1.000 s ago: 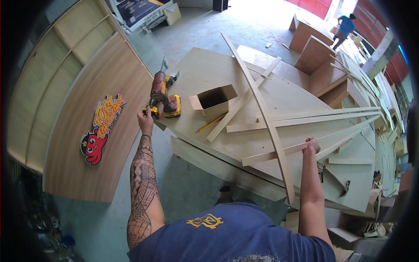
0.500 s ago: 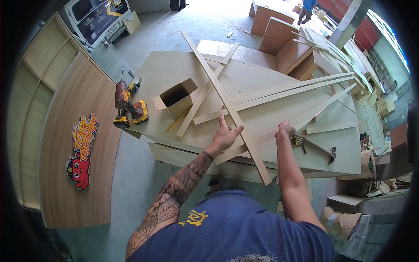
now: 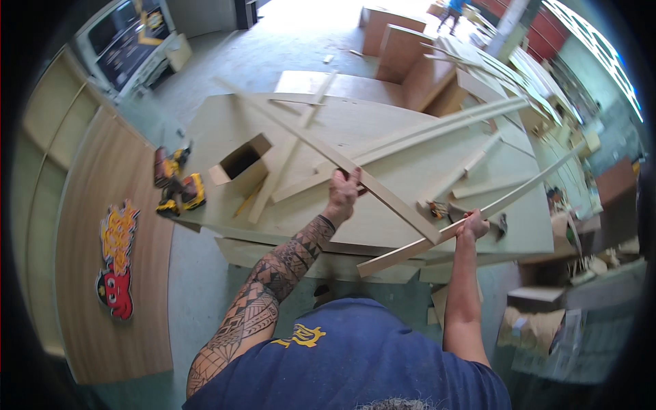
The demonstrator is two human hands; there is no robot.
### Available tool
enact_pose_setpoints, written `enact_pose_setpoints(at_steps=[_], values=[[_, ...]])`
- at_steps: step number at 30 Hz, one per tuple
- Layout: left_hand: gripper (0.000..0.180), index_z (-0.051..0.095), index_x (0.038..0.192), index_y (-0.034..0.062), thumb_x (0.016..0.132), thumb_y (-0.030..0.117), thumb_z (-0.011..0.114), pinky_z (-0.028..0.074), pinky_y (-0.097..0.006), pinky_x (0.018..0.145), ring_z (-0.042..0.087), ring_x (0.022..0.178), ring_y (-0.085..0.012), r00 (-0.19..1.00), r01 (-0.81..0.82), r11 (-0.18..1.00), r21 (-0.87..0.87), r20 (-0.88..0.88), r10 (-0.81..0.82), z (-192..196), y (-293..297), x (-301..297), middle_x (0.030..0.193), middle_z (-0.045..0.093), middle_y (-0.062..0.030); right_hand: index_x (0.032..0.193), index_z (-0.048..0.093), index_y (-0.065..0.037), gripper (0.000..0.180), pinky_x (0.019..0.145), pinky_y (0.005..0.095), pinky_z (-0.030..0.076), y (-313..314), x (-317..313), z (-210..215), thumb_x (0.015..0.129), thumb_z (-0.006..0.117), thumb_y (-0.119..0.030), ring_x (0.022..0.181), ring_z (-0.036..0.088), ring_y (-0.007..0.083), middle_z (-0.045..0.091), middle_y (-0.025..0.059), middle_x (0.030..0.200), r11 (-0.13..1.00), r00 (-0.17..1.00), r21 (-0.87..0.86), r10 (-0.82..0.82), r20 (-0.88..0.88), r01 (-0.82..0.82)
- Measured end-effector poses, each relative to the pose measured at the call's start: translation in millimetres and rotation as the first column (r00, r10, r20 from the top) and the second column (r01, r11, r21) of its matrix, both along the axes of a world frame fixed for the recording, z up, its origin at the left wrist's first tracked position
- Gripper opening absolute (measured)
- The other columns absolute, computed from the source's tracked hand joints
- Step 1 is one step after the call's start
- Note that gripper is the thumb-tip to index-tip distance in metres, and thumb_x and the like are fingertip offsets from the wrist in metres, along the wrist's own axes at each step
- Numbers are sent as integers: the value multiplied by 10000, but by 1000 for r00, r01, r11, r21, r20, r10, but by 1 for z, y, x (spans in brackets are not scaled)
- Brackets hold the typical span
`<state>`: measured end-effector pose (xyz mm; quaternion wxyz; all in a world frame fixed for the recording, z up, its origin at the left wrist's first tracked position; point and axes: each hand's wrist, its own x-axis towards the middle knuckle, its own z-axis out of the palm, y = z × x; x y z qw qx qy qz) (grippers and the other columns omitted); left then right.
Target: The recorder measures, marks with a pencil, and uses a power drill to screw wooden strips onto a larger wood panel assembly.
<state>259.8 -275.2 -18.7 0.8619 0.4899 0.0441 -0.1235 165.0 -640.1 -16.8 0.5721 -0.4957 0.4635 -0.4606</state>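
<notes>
While both arms reach forward over the workbench [image 3: 383, 225], we see the left hand [image 3: 344, 194] closed around a long wooden strip [image 3: 321, 147] that runs from the far left of the bench down toward its near right edge. The fingers wrap the strip near its middle, and the strip is lifted at a slant above the other offcuts. The right hand [image 3: 473, 224] is clamped on a second long strip [image 3: 506, 197], which stretches from the near edge of the bench up and away to the right; its near end lies just beside the lower end of the first strip.

Compared with half a second ago, when the left hand lay spread and open against the strip, it now grips it, and the right hand's strip has swung clear of the pile and stands out beyond the bench's right side. One second ago the left hand was at the power tools instead.

At the left end of the bench sit a yellow and black cordless drill [image 3: 183, 196] and a second, red tool [image 3: 166, 166], well apart from both hands. An open cardboard box [image 3: 243, 165] stands just right of them. A hammer [image 3: 437, 209] lies between the hands, near the right one. A wood-grain panel bearing a cartoon sticker [image 3: 117, 260] lies on the floor at left.
</notes>
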Motion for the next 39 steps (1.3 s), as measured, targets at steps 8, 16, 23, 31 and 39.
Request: enact_pose_setpoints(at_steps=[8, 16, 23, 31, 39], values=[[318, 422, 1242, 84, 1066, 196, 662, 683, -413, 854, 676, 1045, -230, 979, -188, 973, -133, -105, 175, 10, -141, 34, 1206, 592, -74, 1129, 515, 94, 281, 532, 279, 543, -61, -127, 2, 892, 630, -6, 620, 634, 153, 636, 111, 814, 979, 988, -139, -152, 8, 151], [299, 584, 1093, -10, 1115, 287, 573, 666, -363, 801, 698, 946, -227, 932, 153, 979, 136, -348, -97, -41, -260, 74, 1065, 662, -114, 1034, 443, 39, 200, 575, 280, 544, -145, -180, 15, 907, 587, -20, 652, 589, 154, 583, 112, 844, 953, 939, -38, -288, 188, 300], [417, 656, 1227, 62, 1060, 444, 639, 582, -337, 655, 704, 790, -183, 525, 367, 451, 814, 219, -822, 27, -328, -78, 966, 736, -81, 1108, 407, 27, 264, 584, 285, 519, -209, -191, 18, 941, 576, -87, 681, 582, 152, 562, 103, 872, 955, 933, 57, -296, 205, 290], [451, 706, 1106, 103, 887, 490, 779, 602, -477, 788, 746, 904, -360, 469, -8, 167, 986, 151, -870, 36, -308, -186, 972, 760, -151, 1262, 429, 37, 334, 773, 353, 571, -132, -170, 33, 1003, 588, -102, 906, 638, 196, 569, 155, 1113, 990, 924, 99, 55, 379, -99], [329, 755, 940, 186, 763, 464, 772, 603, -456, 728, 744, 816, -322, 684, -28, -74, 997, -35, -728, 9, -65, -184, 831, 755, -85, 1460, 530, 70, 928, 1147, 534, 445, -475, -308, -20, 972, 568, -718, 1228, 655, 381, 672, 248, 1345, 924, 845, 242, 134, 518, -295]])
